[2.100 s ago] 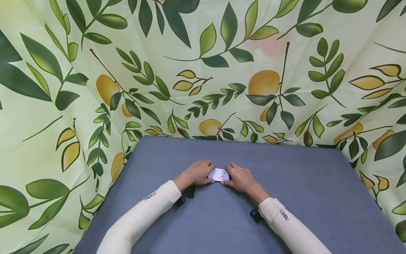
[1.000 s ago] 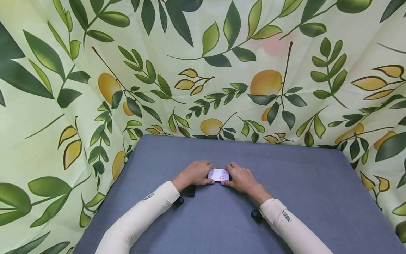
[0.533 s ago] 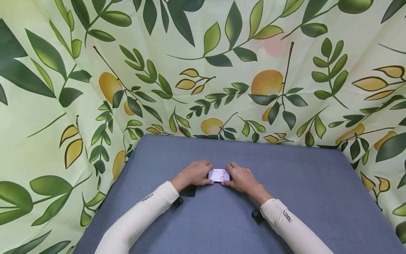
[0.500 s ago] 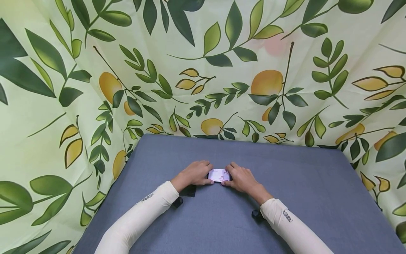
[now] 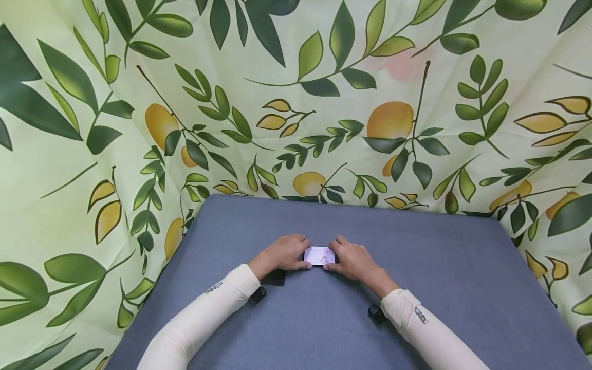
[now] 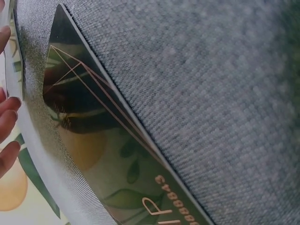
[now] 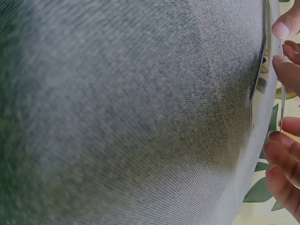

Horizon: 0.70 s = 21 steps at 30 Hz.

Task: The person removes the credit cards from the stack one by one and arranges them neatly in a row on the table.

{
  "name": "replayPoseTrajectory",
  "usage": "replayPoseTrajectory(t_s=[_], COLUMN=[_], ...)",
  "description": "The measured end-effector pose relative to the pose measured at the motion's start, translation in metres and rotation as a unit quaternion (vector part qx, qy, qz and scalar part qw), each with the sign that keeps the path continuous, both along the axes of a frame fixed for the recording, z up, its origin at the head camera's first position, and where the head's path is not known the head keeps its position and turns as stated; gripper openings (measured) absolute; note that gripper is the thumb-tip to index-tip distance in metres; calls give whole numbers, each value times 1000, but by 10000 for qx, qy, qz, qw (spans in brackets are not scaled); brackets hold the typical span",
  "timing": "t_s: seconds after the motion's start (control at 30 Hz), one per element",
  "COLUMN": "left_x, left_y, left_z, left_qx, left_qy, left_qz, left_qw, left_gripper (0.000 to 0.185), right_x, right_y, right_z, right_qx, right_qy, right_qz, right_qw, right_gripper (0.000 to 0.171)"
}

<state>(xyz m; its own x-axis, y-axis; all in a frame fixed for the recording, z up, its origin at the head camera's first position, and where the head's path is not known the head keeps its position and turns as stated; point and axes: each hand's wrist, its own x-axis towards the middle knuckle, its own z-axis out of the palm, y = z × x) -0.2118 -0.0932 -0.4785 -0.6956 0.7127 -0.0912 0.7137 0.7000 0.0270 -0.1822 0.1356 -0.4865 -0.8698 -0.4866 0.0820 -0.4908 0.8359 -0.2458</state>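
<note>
A small pale pink-white card [image 5: 319,255] with faint print is held level above the table, in the middle of the head view. My left hand [image 5: 289,252] grips its left end and my right hand [image 5: 353,259] its right end, thumbs on the near side. The right wrist view shows the card edge-on as a thin line [image 7: 282,105] between fingertips [image 7: 281,30]. Below my left wrist, a glossy black card [image 6: 93,117] with gold lines, digits and partly visible letters lies on the cloth; my left forearm hides part of it in the head view.
A grey-blue cloth covers the table [image 5: 416,267]. Leaf-and-fruit printed curtains [image 5: 324,113] enclose it at the back and sides. Small black devices sit beneath the left wrist [image 5: 259,294] and the right wrist [image 5: 375,311].
The head view has shifted very slightly. Both hands keep the same grip on the pale card at nearly the same spot.
</note>
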Motion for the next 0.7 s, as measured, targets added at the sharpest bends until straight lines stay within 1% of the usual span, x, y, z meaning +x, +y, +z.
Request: replayPoseTrajectory(t_s=[0.43, 0.7], left_x=[1, 2], left_y=[-3, -5], left_z=[0, 1], left_qx=[65, -40], left_qy=[-79, -222], left_qz=[-104, -38], left_qw=[9999, 9997], left_gripper=[58, 60], right_x=[1, 1], right_y=[0, -2], right_z=[-1, 1], right_qx=[71, 100], right_qy=[36, -79], right_qz=[49, 35], right_qw=[10000, 9999], right_gripper=[54, 55])
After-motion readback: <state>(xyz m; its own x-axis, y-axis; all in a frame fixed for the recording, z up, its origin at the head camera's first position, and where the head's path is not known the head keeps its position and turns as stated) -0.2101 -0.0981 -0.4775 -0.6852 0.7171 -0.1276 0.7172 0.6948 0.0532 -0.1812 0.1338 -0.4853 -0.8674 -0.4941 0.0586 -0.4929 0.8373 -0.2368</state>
